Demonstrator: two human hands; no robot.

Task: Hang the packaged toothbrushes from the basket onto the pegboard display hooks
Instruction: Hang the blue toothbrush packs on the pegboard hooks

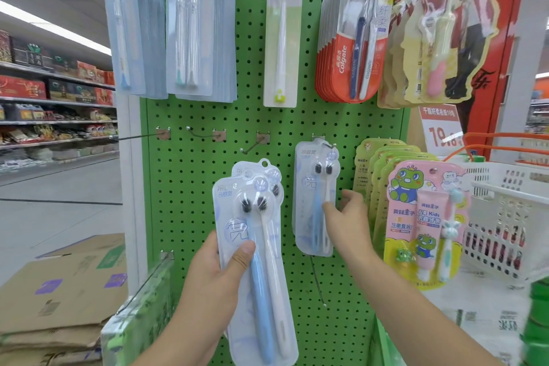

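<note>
A: One big green pegboard (267, 128) fills the middle, carrying everything else. Along its top edge hang rows of packaged brushes, among them a red Colgate stack (347, 68) near the upper right and a single yellow-green brush pack (282, 38) at centre.

B: And the right edge?

A: A stack of green-backed kids' sets (427, 223) hangs there, the front one pink with a frog. Past that edge stands a white basket (511, 205) with orange handles. Flattened cardboard (59, 282) lies off the board's lower left corner.

B: Where are the task's packs?

A: Two toothbrush packs (261, 261), one behind the other, sit upright in the left hand (214, 276), in front of the board's lower middle. The thumb presses across the front pack's face beside the blue handle; the other fingers wrap behind, out of sight. So that hand is clamped on them.

B: The third pack?

A: A hung pack (316, 199) of the same kind sits on a hook (325, 144) right of centre, its top slot over the wire. The right hand (350, 217) meets its right edge at mid-height: the fingertip (328, 206) lies on the front by the white handle, and the other fingers curl beside and behind that edge. Whether they pinch it or merely touch it, I cannot tell.

B: Smaller things?

A: Three empty hooks (205, 134) stand in a row left of the hung pack.
</note>
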